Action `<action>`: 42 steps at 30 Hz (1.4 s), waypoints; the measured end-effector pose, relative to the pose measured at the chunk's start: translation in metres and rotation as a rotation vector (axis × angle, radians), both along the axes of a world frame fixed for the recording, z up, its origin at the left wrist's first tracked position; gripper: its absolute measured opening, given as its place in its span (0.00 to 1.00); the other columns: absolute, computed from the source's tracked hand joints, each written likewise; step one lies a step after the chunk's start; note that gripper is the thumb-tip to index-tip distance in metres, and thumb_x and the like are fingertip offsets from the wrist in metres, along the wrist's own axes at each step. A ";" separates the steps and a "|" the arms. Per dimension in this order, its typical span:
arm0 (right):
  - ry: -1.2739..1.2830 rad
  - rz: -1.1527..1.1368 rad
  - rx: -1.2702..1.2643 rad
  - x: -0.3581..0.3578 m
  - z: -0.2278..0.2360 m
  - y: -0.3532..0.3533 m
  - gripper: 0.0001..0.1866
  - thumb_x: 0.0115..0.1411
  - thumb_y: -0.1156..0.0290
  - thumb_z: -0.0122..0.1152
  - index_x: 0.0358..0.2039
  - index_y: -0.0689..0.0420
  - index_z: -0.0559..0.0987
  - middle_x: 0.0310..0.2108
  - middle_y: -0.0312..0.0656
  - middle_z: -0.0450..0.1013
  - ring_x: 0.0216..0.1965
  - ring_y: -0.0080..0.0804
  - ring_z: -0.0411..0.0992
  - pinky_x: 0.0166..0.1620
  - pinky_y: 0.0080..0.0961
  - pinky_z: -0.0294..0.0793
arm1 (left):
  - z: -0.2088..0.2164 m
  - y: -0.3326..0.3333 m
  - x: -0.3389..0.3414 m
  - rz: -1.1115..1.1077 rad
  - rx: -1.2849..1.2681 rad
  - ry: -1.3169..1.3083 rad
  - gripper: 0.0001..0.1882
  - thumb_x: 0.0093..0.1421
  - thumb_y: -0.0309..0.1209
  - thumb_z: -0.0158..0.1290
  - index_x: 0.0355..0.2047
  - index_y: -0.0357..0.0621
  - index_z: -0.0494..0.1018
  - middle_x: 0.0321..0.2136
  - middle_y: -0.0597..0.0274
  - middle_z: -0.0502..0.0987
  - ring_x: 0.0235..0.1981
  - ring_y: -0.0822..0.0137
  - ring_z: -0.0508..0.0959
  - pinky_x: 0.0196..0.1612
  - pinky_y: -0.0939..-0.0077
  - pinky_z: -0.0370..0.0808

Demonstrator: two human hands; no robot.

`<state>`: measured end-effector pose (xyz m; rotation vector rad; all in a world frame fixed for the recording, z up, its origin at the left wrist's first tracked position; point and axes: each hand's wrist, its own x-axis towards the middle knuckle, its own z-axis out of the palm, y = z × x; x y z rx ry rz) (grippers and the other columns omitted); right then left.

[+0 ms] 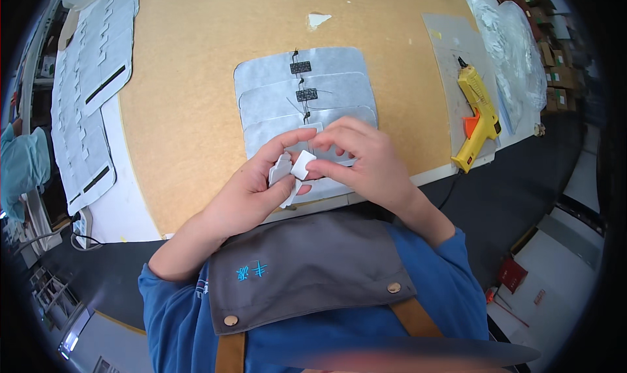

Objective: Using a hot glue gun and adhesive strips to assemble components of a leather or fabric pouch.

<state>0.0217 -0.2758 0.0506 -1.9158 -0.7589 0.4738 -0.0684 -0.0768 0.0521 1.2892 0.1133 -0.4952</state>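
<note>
From here, R hand (369, 161) has its grip pinched, AFAICT, on one white card (304, 165), long axis slanting fwd-right, just R of the card stack (279, 169) gripped in L hand (251, 180).

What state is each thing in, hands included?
Left hand: closed on white pieces
Right hand: thumb against one white piece, grip unclear
Glue gun: lying on its side, power unclear
Central grey sheets: flat, overlapping
Clear plastic: crumpled

Tan tabletop (189, 66) above dark grey floor (539, 161)
</note>
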 end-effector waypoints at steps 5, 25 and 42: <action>-0.162 0.049 0.070 0.007 -0.018 -0.004 0.09 0.51 0.74 0.72 0.32 0.58 0.80 0.30 0.35 0.75 0.31 0.25 0.72 0.32 0.22 0.71 | -0.001 0.002 0.013 -0.064 0.026 -0.017 0.32 0.63 0.14 0.39 0.68 0.44 0.54 0.43 0.62 0.72 0.42 0.73 0.74 0.51 0.77 0.70; -0.036 -0.256 -0.108 0.047 -0.040 0.031 0.09 0.53 0.71 0.69 0.25 0.57 0.75 0.24 0.37 0.71 0.25 0.29 0.69 0.28 0.27 0.69 | -0.047 0.035 0.057 0.172 1.150 -0.812 0.12 0.52 0.29 0.64 0.38 0.52 0.79 0.19 0.68 0.68 0.17 0.71 0.71 0.18 0.74 0.66; -0.418 -0.276 -0.148 0.035 -0.044 0.010 0.17 0.52 0.70 0.70 0.42 0.53 0.77 0.33 0.37 0.71 0.31 0.34 0.70 0.35 0.30 0.71 | -0.050 0.029 0.057 0.044 1.345 -0.906 0.23 0.52 0.31 0.63 0.51 0.62 0.79 0.17 0.69 0.61 0.18 0.70 0.66 0.20 0.73 0.65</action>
